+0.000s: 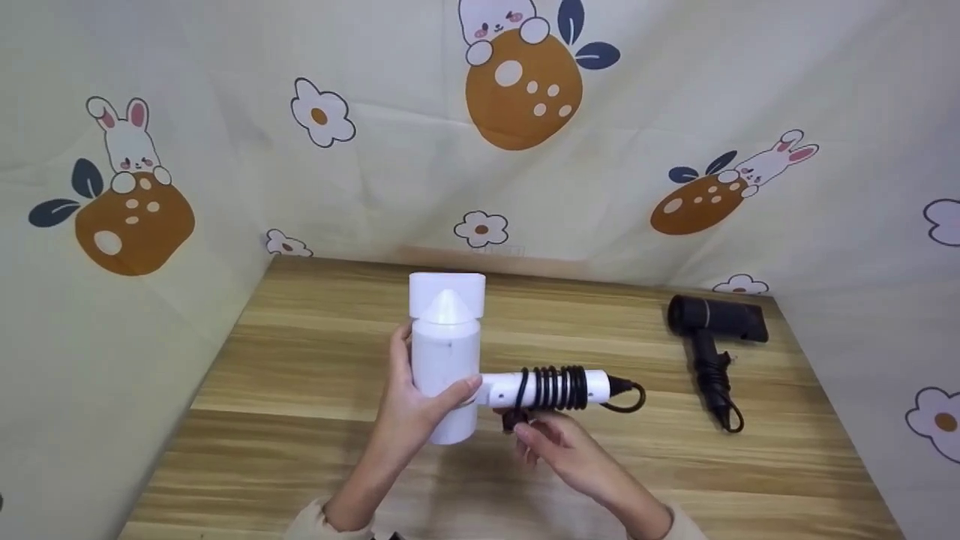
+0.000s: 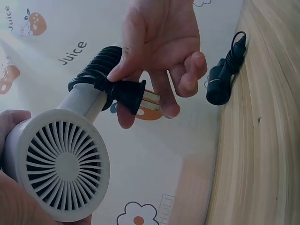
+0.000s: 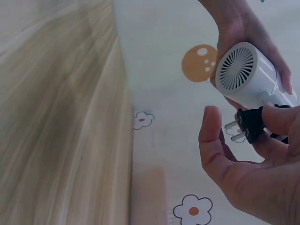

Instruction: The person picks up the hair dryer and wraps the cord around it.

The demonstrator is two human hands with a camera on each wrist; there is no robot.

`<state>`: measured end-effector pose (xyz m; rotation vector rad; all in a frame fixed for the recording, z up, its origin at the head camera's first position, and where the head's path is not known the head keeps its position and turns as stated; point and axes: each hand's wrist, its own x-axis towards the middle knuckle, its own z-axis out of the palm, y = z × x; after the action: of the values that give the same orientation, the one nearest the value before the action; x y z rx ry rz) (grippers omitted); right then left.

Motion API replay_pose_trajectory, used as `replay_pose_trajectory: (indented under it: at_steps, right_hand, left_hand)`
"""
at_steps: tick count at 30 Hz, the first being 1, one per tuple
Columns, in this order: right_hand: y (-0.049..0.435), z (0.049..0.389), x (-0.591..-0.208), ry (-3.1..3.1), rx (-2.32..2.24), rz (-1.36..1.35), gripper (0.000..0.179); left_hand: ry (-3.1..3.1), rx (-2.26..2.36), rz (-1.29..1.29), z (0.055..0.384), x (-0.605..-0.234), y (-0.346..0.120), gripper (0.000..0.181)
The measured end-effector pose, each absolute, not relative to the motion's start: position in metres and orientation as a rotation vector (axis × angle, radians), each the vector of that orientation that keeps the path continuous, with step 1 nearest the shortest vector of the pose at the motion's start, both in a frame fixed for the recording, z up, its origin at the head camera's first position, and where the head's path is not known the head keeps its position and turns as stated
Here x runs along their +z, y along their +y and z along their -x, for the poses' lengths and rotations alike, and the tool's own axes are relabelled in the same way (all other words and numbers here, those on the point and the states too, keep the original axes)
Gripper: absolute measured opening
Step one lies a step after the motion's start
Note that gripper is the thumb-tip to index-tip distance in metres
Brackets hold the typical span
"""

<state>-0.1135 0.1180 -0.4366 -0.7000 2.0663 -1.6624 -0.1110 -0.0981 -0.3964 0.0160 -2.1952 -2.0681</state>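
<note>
In the head view a white hair dryer (image 1: pixel 448 360) is held up over the table, its flat nozzle (image 1: pixel 447 294) facing away. My left hand (image 1: pixel 409 409) grips the barrel, thumb across it near the handle. A black cord (image 1: pixel 559 388) is wound in several coils round the white handle, with a loop at its end. My right hand (image 1: pixel 559 446) pinches the cord's black plug (image 2: pixel 129 96) between thumb and finger, close beside the coils. In the left wrist view the plug's metal prongs (image 2: pixel 151 100) point away from the handle, and the slatted rear grille (image 2: pixel 67 166) shows.
A black hair dryer (image 1: pixel 716 319) lies on the right of the wooden table (image 1: pixel 315 360), its cord wound round its handle. Behind the table and at both sides hangs a pale cloth (image 1: pixel 375 187) printed with rabbits, oranges and flowers.
</note>
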Motion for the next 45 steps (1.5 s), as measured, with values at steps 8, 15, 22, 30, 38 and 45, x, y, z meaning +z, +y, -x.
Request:
replay_pose_trajectory:
  at_steps: [8, 15, 22, 30, 38, 45]
  right_hand:
    - [0.120, 0.119, -0.454, 1.717, -1.948, 0.677, 0.021]
    - [0.130, 0.125, -0.467, 0.829, -2.144, 0.709, 0.037]
    - [0.141, 0.126, -0.448, 0.493, -1.934, 0.737, 0.073]
    - [0.155, 0.118, -0.450, 0.863, -1.921, 0.650, 0.057]
    - [0.155, 0.126, -0.470, 1.219, -1.977, 0.628, 0.067]
    - [0.169, 0.135, -0.479, 1.957, -2.045, 0.153, 0.075]
  left_hand:
    - [-2.191, -2.166, 0.034, 0.115, -0.403, -0.098, 0.093]
    - [-2.236, -2.207, 0.164, 0.117, -0.407, -0.099, 0.089]
    - [-2.306, -2.266, 0.328, 0.121, -0.413, -0.106, 0.088]
    - [-2.425, -2.188, 0.475, 0.128, -0.427, -0.106, 0.085]
    - [-2.503, -2.027, 0.440, 0.135, -0.437, -0.098, 0.088]
    - [-2.623, -1.859, 0.381, 0.132, -0.439, -0.101, 0.074]
